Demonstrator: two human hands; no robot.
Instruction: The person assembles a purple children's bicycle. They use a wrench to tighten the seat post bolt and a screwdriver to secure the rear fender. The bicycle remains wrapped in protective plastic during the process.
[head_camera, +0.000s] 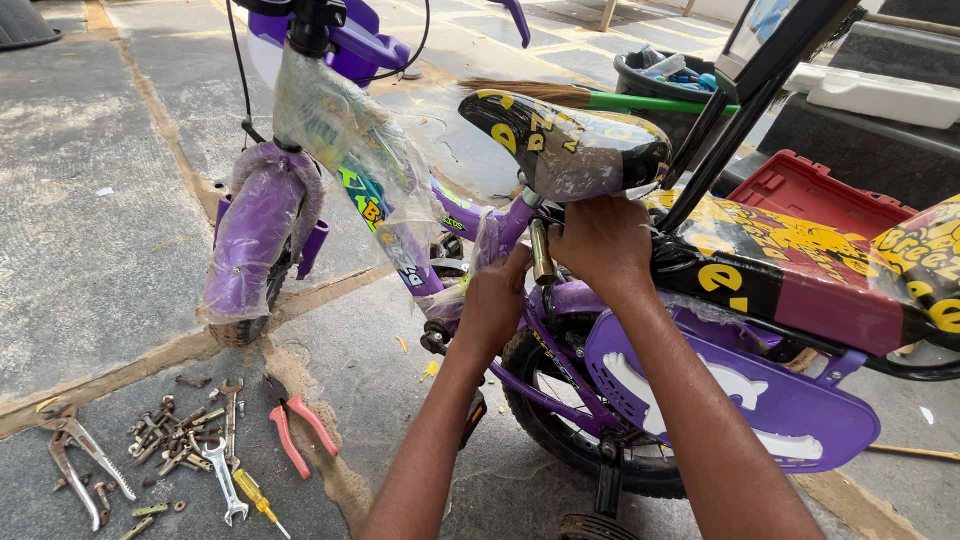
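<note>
A small purple child's bicycle (500, 225) stands on the pavement, its frame and front mudguard (255, 235) wrapped in clear plastic. The black and yellow saddle (565, 140) is plastic-covered too. My right hand (600, 245) is closed around the seat post area just under the saddle. My left hand (492, 300) grips the frame beside the seat tube, touching a metal tool or post (541, 252) between both hands. Behind the saddle is a padded rear seat (800, 270) in black, yellow and red. The rear wheel (560, 420) sits below a purple chain guard (720, 390).
On the ground at lower left lie red-handled pliers (300, 425), spanners (225, 480), a yellow screwdriver (258, 497), metal pliers (75, 455) and several loose bolts (170, 440). A red crate (810, 190), a dark tub (650, 80) and a green-handled broom (600, 98) are behind the bike.
</note>
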